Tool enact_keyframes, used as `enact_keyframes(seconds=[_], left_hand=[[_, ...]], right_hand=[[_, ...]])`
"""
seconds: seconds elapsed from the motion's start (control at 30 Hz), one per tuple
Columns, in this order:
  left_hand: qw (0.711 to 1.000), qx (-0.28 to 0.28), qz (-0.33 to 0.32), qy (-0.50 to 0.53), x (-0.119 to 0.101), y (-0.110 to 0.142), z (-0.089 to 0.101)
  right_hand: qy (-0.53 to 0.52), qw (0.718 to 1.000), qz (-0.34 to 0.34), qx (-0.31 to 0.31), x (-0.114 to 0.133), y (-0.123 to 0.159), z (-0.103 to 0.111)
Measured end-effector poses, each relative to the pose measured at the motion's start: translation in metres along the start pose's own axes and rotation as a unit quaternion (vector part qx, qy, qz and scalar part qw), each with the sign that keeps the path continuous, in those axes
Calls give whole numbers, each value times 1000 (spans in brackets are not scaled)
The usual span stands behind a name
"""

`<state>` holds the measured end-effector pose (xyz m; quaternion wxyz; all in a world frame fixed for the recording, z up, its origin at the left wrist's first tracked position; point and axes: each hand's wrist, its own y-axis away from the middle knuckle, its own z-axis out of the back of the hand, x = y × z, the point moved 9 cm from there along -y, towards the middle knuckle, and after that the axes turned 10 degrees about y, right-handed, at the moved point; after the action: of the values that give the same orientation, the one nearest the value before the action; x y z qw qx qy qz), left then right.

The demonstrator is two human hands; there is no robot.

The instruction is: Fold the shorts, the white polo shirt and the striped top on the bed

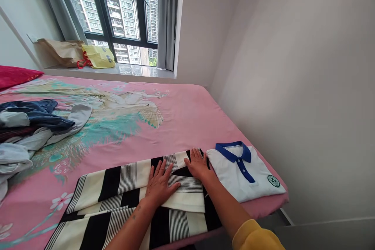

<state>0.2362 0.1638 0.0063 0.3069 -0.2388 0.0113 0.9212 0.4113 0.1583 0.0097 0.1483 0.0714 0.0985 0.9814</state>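
Observation:
A black, cream and pin-striped garment (117, 187) lies spread across the near edge of the pink bed (181, 117), partly folded over itself. My left hand (159, 183) rests flat on its folded top layer, fingers spread. My right hand (198, 164) lies flat on the garment's far right corner, fingers stretched out. Just right of that hand sits a folded white polo shirt (243, 175) with a blue collar and a round green badge.
A heap of blue, grey and white clothes (32, 129) lies at the bed's left. A red pillow (14, 75) is at far left. A brown paper bag (63, 51) and a yellow bag (98, 56) stand on the window sill. A wall runs along the right.

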Motion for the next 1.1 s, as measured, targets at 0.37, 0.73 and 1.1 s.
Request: enact_keyframes(seconds=[0.37, 0.73, 1.1], left_hand=[[996, 80, 41, 6, -4, -5, 1], [999, -24, -23, -11, -26, 69, 40], [977, -43, 170, -118, 86, 178, 99]], right_hand=[[-109, 953, 79, -272, -15, 171, 17], [-160, 936, 21, -312, -41, 253, 5], [-22, 984, 75, -157, 69, 158, 12]])
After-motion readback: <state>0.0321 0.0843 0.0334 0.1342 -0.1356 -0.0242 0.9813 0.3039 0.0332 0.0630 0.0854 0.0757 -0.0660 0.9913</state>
